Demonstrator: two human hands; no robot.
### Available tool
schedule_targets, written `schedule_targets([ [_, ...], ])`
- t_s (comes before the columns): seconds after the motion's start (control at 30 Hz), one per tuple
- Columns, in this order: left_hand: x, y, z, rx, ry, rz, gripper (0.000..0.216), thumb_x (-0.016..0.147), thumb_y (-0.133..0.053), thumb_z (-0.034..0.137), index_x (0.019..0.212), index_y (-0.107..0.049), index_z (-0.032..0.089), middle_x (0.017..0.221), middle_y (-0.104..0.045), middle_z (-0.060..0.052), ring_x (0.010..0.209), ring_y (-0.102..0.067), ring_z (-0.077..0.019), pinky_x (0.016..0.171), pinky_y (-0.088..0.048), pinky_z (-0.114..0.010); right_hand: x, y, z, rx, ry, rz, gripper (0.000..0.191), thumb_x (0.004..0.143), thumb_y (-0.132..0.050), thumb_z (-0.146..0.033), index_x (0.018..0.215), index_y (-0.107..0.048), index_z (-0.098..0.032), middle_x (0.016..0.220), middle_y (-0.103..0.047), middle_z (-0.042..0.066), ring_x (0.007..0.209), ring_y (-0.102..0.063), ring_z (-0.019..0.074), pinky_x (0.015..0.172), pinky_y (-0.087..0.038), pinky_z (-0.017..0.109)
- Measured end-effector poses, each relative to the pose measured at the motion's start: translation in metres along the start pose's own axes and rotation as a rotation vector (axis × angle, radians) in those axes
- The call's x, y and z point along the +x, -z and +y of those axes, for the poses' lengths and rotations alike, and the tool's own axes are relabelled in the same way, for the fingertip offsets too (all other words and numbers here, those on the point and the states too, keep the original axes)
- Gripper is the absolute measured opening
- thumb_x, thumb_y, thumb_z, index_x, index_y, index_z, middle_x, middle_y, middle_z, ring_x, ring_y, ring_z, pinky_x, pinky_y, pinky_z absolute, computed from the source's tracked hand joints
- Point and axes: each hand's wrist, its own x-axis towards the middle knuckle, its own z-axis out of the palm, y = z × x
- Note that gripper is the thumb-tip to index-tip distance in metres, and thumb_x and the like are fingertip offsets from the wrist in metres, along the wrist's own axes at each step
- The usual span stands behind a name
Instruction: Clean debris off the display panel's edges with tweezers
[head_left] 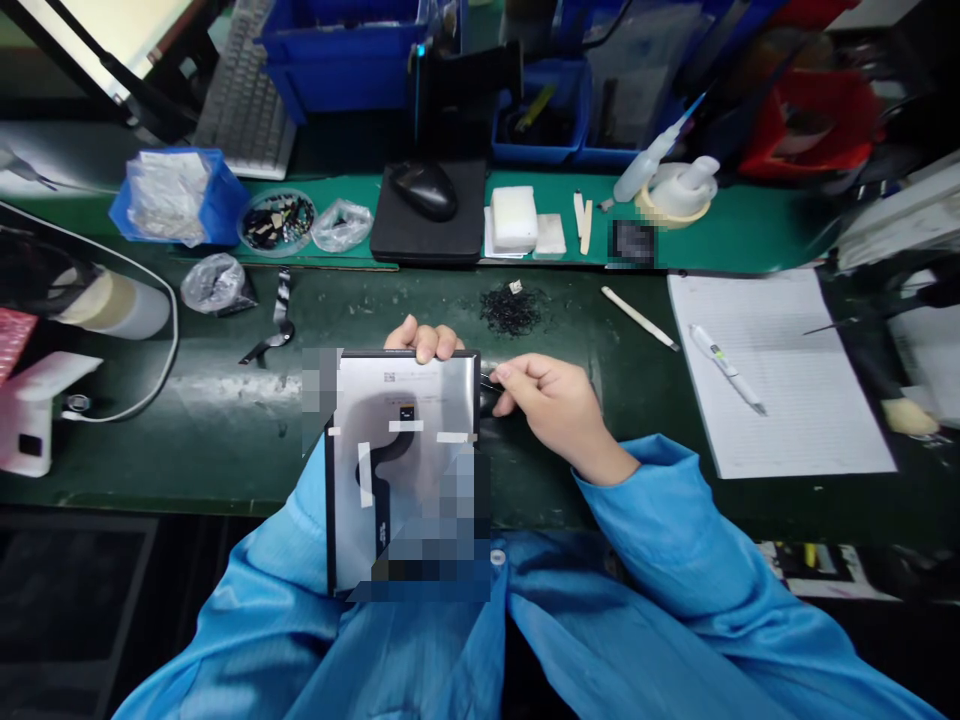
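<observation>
My left hand [425,340] grips the top edge of a tablet screen panel [420,470], its fingers curled over from behind. The panel is held tilted before my body, its silvery back facing me. White tape strips and a black flex cable lie on that back; pixelated blocks cover its lower right part. Beside the panel's upper right edge, my right hand [559,400] is closed in a pinch, thumb against forefinger. Something thin and dark shows at those fingertips, too small to name. Beyond the hands lies a heap of black shreds [511,312].
A flat stick [640,318] and lined paper [787,400] with a pen [727,370] lie to the right. Along the back are a black mouse [425,190], white pads [514,220], a dish of small parts [277,222] and blue bins [345,60]. A white cable [169,350] curves at left.
</observation>
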Motion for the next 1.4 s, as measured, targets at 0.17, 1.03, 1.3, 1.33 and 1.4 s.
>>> schedule_targets([
  [0.17, -0.004, 0.003, -0.002, -0.094, 0.026, -0.083, 0.053, 0.103, -0.038, 0.034, 0.053, -0.050, 0.018, 0.066, -0.052, -0.002, 0.064, -0.050, -0.0113, 0.071, -0.046, -0.029, 0.002, 0.003, 0.003, -0.003, 0.103, 0.074, 0.022, 0.092, -0.064, -0.039, 0.095, -0.069, -0.018, 0.067, -0.071, 0.000, 0.053, -0.063, 0.0120, 0.057, -0.053, 0.026],
  [1.03, -0.001, -0.021, -0.007, 0.146, 0.078, 0.233, 0.066, 0.105, -0.026, 0.047, 0.044, -0.025, 0.021, 0.059, -0.033, -0.002, 0.054, -0.036, -0.0154, 0.064, -0.040, -0.036, -0.005, -0.002, 0.000, 0.042, 0.068, -0.229, 0.045, 0.091, -0.064, -0.061, 0.075, -0.060, -0.020, 0.068, -0.067, 0.001, 0.055, -0.063, 0.0127, 0.055, -0.052, 0.027],
  [1.3, -0.002, -0.023, -0.003, 0.144, 0.098, 0.221, 0.065, 0.106, -0.026, 0.044, 0.046, -0.027, 0.020, 0.060, -0.035, -0.002, 0.056, -0.039, -0.0138, 0.065, -0.043, -0.032, -0.002, -0.001, 0.000, 0.054, 0.041, -0.277, 0.046, 0.088, -0.068, -0.062, 0.075, -0.061, -0.019, 0.066, -0.067, 0.001, 0.053, -0.063, 0.0123, 0.054, -0.050, 0.025],
  [1.33, -0.003, -0.024, -0.001, 0.141, 0.089, 0.219, 0.065, 0.106, -0.025, 0.043, 0.046, -0.028, 0.020, 0.060, -0.034, -0.002, 0.056, -0.038, -0.0137, 0.065, -0.043, -0.032, -0.003, -0.001, 0.000, 0.057, 0.029, -0.302, 0.045, 0.088, -0.068, -0.062, 0.074, -0.061, -0.019, 0.065, -0.067, 0.001, 0.054, -0.063, 0.0126, 0.055, -0.051, 0.026],
  [1.4, -0.003, -0.027, 0.002, 0.146, 0.079, 0.228, 0.066, 0.107, -0.022, 0.041, 0.044, -0.029, 0.020, 0.059, -0.033, -0.002, 0.054, -0.037, -0.0135, 0.061, -0.041, -0.032, -0.004, -0.003, -0.001, 0.079, -0.001, -0.354, 0.044, 0.089, -0.067, -0.060, 0.074, -0.061, -0.019, 0.062, -0.067, 0.001, 0.055, -0.064, 0.0138, 0.056, -0.052, 0.026],
])
